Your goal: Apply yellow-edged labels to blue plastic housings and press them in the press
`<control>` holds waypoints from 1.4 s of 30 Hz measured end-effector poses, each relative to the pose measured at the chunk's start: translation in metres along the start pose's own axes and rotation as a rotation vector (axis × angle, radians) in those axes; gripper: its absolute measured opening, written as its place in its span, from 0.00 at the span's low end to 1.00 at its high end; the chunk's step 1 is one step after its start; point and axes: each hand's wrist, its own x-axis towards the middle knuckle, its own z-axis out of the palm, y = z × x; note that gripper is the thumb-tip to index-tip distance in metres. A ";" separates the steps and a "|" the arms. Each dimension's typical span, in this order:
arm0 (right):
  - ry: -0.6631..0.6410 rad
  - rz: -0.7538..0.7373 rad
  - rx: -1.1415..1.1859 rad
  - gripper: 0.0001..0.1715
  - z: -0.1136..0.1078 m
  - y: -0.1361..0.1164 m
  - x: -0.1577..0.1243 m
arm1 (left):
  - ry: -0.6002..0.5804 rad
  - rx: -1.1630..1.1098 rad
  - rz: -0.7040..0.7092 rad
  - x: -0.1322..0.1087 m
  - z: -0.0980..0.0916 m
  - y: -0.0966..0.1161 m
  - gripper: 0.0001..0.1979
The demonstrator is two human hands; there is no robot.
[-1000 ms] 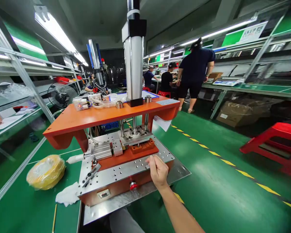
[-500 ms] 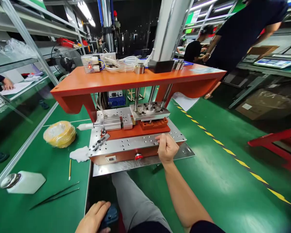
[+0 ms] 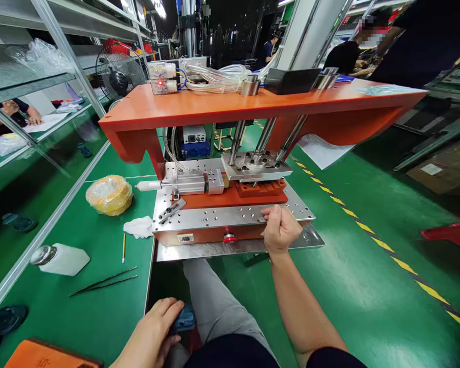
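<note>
My right hand [image 3: 281, 227] is closed in a fist at the front right edge of the press base [image 3: 222, 217]. If it holds something, that is hidden. Behind it, an orange fixture block [image 3: 260, 190] sits below a metal press plate [image 3: 256, 171] on vertical rods. Low in the head view, my left hand [image 3: 157, 327] has its fingers curled over a dark blue object [image 3: 184, 319] beside my leg; its kind is not clear. A red button [image 3: 230, 238] is on the base's front, left of my right fist.
On the green table at left lie black tweezers [image 3: 103, 282], a white bottle [image 3: 65, 259], a roll of yellow tape [image 3: 109, 195], a white cloth [image 3: 138, 227] and a thin yellow stick [image 3: 123, 248]. An orange block [image 3: 48, 356] shows at bottom left. Other people work farther back.
The camera view has shifted, so the press now looks larger and farther right. An orange block has come into view at bottom left. Both hands keep nearly the same pose.
</note>
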 end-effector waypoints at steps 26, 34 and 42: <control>0.000 -0.005 0.016 0.25 0.000 0.000 0.000 | 0.029 0.216 0.126 0.000 0.015 -0.016 0.36; 0.009 -0.032 0.044 0.23 0.000 -0.001 0.001 | -0.004 0.238 0.081 0.002 0.013 -0.011 0.36; 0.011 -0.036 0.040 0.24 0.000 -0.001 0.001 | -0.015 0.228 0.051 0.004 0.014 -0.010 0.36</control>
